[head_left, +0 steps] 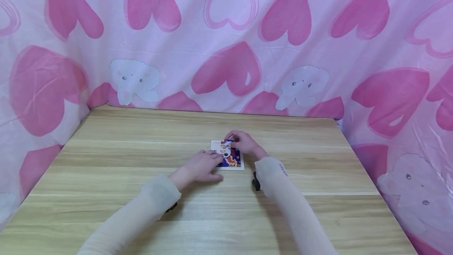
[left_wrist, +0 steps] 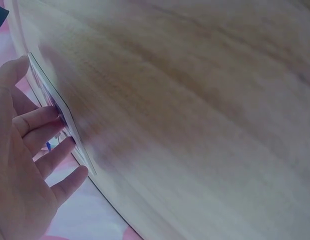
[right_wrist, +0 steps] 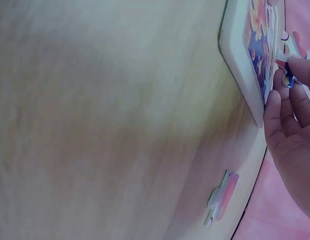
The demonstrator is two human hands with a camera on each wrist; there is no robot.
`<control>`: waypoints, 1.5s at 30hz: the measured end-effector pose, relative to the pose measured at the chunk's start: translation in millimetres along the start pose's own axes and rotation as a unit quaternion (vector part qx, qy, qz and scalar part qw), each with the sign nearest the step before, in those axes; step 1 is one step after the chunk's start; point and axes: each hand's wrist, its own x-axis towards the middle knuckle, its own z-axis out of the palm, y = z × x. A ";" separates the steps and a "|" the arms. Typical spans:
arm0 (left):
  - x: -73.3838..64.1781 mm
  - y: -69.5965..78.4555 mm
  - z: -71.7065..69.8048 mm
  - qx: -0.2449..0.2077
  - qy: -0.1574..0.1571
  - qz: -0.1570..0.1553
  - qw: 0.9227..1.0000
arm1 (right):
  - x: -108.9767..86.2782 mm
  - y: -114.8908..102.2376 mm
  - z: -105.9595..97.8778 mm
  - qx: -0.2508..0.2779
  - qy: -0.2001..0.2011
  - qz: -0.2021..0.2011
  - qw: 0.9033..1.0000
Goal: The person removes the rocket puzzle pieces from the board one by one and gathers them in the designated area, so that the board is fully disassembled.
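A small jigsaw puzzle tray (head_left: 242,167) with a white border and a dark blue, starry, orange picture lies on the table. My right hand (head_left: 245,144) is over its far right part, pinching a jigsaw piece (right_wrist: 289,79) between thumb and fingers. That piece shows blue, red and white and is held just above the tray in the right wrist view. My left hand (head_left: 201,167) lies at the tray's left side, fingers extended, the fingertips touching the puzzle. In the left wrist view the left fingers (left_wrist: 55,162) reach over the tray's edge.
Another jigsaw piece (right_wrist: 223,197), pink and green, lies loose on the table beside the tray in the right wrist view. The wooden table (head_left: 141,215) is bordered by a pink curtain (head_left: 226,50) with hearts at the back and both sides.
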 end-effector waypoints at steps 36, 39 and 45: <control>-3.6 0.7 6.6 -0.004 0.023 0.013 1.000 | -74.7 69.3 -77.9 0.027 -0.039 -0.011 0.999; -3.9 0.8 6.5 -0.006 0.023 0.012 1.000 | -78.9 78.0 -82.6 0.048 -0.045 -0.002 0.998; -3.8 0.1 6.9 -0.012 0.019 0.009 1.000 | -82.6 88.9 -85.8 0.055 -0.030 0.040 0.997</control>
